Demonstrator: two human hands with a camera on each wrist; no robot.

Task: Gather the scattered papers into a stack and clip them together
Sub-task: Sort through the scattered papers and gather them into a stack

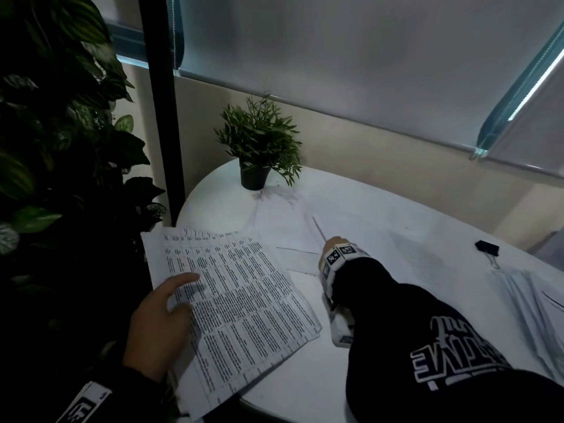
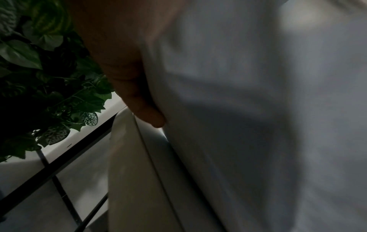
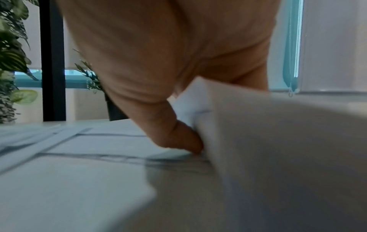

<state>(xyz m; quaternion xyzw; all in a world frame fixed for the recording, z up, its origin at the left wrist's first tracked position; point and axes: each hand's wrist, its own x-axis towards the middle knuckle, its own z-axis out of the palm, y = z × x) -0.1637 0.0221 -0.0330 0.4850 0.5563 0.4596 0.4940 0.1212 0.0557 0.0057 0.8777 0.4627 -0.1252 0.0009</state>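
My left hand (image 1: 158, 322) holds a stack of printed papers (image 1: 244, 297) at the table's left edge, with the thumb on top and the fingers hidden beneath. The left wrist view shows the underside of those papers (image 2: 238, 109). Further in, my right hand (image 1: 331, 244) reaches to blank white sheets (image 1: 293, 239) in the middle of the table. In the right wrist view its thumb (image 3: 184, 139) pinches the raised edge of one sheet (image 3: 278, 141); the other fingers are hidden behind it. A black binder clip (image 1: 487, 249) lies at the far right. More sheets (image 1: 525, 297) lie below the clip.
The round white table (image 1: 219, 190) carries a small potted plant (image 1: 256, 148) at the back. Large leafy plants (image 1: 61, 148) and a black post (image 1: 161, 117) stand to the left. Window blinds (image 1: 366, 56) hang behind.
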